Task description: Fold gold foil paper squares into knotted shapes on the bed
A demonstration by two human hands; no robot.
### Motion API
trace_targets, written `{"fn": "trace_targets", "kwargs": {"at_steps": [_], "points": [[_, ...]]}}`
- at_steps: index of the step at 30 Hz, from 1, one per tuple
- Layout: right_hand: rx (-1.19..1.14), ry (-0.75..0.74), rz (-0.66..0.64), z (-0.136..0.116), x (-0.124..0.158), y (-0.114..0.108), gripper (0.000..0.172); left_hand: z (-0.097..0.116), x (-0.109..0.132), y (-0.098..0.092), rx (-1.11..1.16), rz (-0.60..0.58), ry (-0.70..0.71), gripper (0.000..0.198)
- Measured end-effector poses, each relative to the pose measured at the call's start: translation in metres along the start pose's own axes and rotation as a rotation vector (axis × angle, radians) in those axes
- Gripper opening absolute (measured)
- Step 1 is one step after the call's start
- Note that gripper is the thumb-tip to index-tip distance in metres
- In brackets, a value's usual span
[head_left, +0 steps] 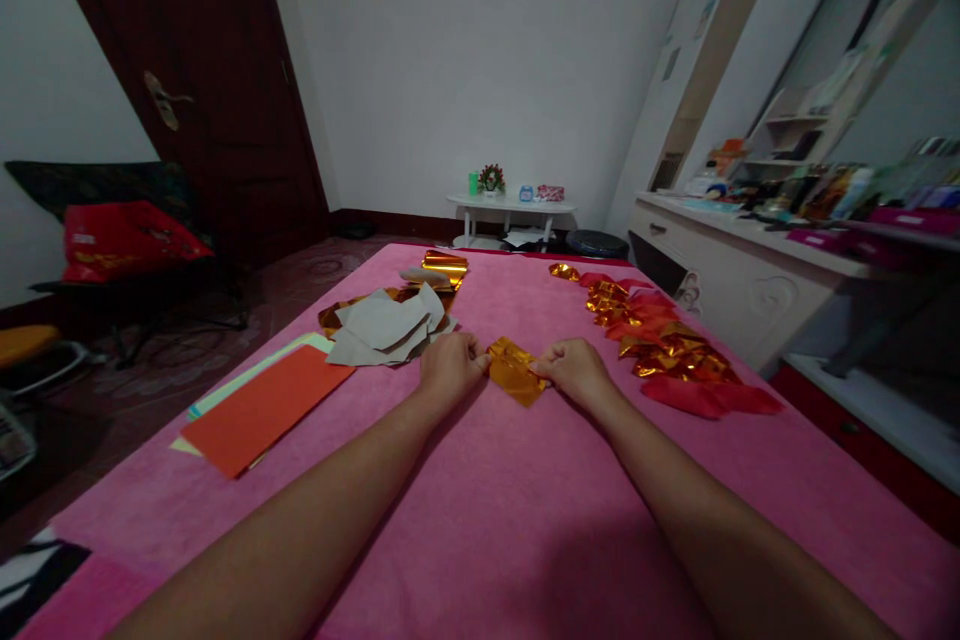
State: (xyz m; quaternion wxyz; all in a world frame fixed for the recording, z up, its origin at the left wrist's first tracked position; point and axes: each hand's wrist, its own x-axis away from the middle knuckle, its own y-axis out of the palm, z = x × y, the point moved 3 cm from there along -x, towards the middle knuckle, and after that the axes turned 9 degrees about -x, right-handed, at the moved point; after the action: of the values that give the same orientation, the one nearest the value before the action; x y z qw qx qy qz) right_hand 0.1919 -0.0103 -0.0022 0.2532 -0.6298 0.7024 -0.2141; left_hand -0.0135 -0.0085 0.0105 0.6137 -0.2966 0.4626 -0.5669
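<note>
A small sheet of gold foil paper (517,375) is stretched between my two hands, just above or on the pink cloth. My left hand (452,367) pinches its left corner, and my right hand (574,370) pinches the right corner. The foil's upper part looks creased, while its lower corner points toward me. Close to my left hand lies a pile of greyish paper pieces (386,325), with more gold foil under and behind it. Off to the right of my right hand runs a row of folded gold foil pieces (679,352) and red pieces (682,398).
Orange paper sheets (266,410) lie at the left over pale green ones. A gold foil roll (445,268) sits at the far edge of the pink-covered table (540,510). A cluttered dresser (742,260) flanks the right side; a small white table (510,204) stands by the wall.
</note>
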Motion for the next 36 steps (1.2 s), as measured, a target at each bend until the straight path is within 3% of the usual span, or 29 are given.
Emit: {"fn": "trace_targets", "kwargs": {"at_steps": [6, 10, 14, 17, 20, 24, 30, 33, 36], "points": [[0.266, 0.029, 0.030, -0.008, 0.004, -0.001, 0.015, 0.002, -0.001, 0.007, -0.138, -0.049, 0.002, 0.014], [0.329, 0.026, 0.080, -0.009, 0.007, -0.004, 0.018, 0.001, -0.001, 0.007, -0.106, 0.053, 0.086, 0.025], [0.440, 0.010, 0.105, -0.014, 0.013, -0.003, 0.019, 0.011, 0.000, 0.007, -0.087, 0.170, 0.421, 0.032], [0.529, -0.033, 0.122, -0.020, 0.017, -0.001, 0.018, 0.023, 0.000, 0.013, -0.030, 0.039, 0.753, 0.031], [0.577, -0.057, 0.136, -0.023, 0.019, 0.000, 0.017, 0.029, 0.000, 0.017, 0.025, -0.125, 0.928, 0.037], [0.600, -0.053, 0.127, -0.022, 0.019, 0.001, 0.016, 0.027, -0.001, 0.022, -0.034, -0.198, 0.895, 0.042], [0.653, -0.100, 0.131, -0.030, 0.026, 0.001, 0.016, 0.022, 0.002, 0.024, -0.219, -0.138, 0.652, 0.047], [0.669, -0.304, 0.123, -0.040, 0.031, 0.010, 0.017, 0.022, 0.003, 0.023, -0.389, -0.123, 0.580, 0.049], [0.581, -0.552, -0.079, -0.043, 0.034, 0.026, 0.039, 0.022, 0.004, 0.022, -0.473, -0.130, 0.541, 0.050]]}}
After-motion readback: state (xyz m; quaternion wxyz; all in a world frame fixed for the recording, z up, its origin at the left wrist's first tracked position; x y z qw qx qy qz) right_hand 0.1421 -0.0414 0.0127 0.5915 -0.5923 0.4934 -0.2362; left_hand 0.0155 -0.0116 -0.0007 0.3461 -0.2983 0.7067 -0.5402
